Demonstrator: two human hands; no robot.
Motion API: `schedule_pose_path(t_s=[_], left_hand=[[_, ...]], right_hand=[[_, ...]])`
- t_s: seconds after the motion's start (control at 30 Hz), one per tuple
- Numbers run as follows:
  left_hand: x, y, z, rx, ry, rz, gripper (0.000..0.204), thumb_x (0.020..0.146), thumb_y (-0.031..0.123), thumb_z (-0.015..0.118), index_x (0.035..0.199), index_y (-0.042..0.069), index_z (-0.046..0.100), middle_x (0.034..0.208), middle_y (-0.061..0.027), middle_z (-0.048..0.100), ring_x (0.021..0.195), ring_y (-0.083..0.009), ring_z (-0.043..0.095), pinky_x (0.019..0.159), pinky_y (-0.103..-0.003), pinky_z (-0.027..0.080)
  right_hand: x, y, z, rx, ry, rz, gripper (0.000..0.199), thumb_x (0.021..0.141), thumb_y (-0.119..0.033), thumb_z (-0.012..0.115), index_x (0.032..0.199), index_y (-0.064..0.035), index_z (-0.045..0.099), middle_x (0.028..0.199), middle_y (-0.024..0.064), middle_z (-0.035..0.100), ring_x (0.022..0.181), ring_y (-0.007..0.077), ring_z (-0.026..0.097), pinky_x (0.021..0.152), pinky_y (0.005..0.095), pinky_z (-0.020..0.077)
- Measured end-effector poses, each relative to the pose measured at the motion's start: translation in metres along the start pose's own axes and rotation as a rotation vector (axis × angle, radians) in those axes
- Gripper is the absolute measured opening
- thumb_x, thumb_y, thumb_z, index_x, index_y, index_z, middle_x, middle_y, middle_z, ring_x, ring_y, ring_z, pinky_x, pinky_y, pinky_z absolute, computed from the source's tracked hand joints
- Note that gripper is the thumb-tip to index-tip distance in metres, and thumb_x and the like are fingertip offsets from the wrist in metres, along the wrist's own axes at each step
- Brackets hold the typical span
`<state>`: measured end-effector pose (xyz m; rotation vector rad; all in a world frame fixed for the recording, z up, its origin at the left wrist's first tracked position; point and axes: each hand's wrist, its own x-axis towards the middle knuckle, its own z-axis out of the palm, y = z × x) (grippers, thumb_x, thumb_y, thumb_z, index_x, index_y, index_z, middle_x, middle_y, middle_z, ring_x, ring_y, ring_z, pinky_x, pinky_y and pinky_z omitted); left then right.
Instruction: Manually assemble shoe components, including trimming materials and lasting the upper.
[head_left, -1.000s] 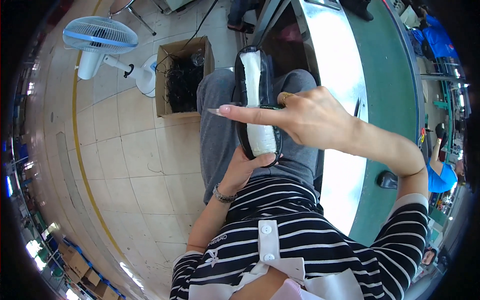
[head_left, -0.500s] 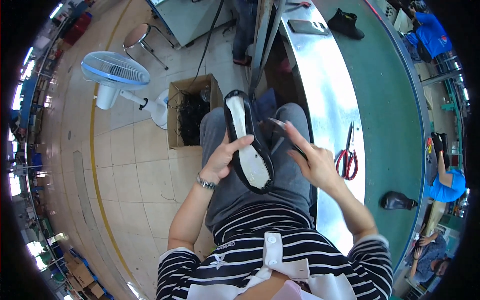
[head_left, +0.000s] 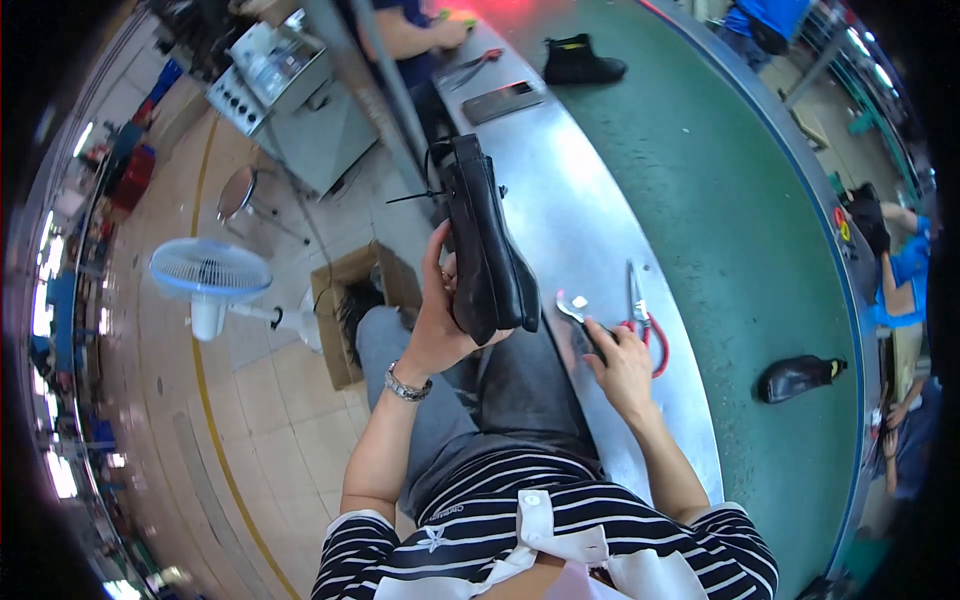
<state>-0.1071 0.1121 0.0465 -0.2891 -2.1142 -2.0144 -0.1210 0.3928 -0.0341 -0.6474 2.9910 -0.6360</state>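
My left hand [head_left: 437, 325] grips a black leather shoe [head_left: 480, 240] from its left and near side, holding it up above my lap. The shoe's upper is turned toward me; its sole is hidden, and a thin black cord loops off its far end. To the right, my right hand [head_left: 625, 372] is closed round a hand tool [head_left: 572, 307] with a curved metal tip and black handle, low over the metal bench edge. Its exact kind is hard to make out. Red-handled scissors [head_left: 658, 345] lie beside my right fingers.
A phone [head_left: 502, 102] lies farther up the metal bench [head_left: 660, 420]. On the green conveyor belt [head_left: 700, 200] stand a black boot [head_left: 582, 62] and another black shoe [head_left: 800, 380]. Left are a cardboard box [head_left: 340, 350], a fan [head_left: 210, 270] and a stool [head_left: 237, 192]. A co-worker's arm [head_left: 410, 38] reaches in far ahead.
The shoe has been turned from its pale underside to its black upper and raised. My right hand moved with the tool from beside the shoe to the bench. The view has swung rightward.
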Motion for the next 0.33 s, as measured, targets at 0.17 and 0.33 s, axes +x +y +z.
schedule_pose_path(t_s=[0.17,0.33], left_hand=[[0.042,-0.020,0.025,-0.059,-0.149,0.158,0.119,0.071,-0.001,0.080,0.153,0.014,-0.005,0.149,-0.0146,0.033,0.130,-0.0217,0.046,0.104,-0.035,0.042],[0.063,-0.020,0.060,-0.002,-0.275,0.274,0.116,0.073,0.002,0.080,0.153,0.015,-0.003,0.153,-0.0133,0.028,0.137,-0.0208,0.037,0.110,-0.036,0.034]], right_hand=[[0.013,-0.006,-0.011,0.049,0.116,-0.052,0.054,0.077,-0.014,0.073,0.129,-0.0163,0.058,0.126,0.0168,0.054,0.117,0.0351,0.051,0.096,0.0439,0.0443],[0.018,-0.003,-0.042,0.491,0.174,-0.046,0.071,0.079,-0.020,0.074,0.143,-0.0146,0.043,0.135,0.0166,0.049,0.127,0.0352,0.044,0.104,0.0438,0.0381]])
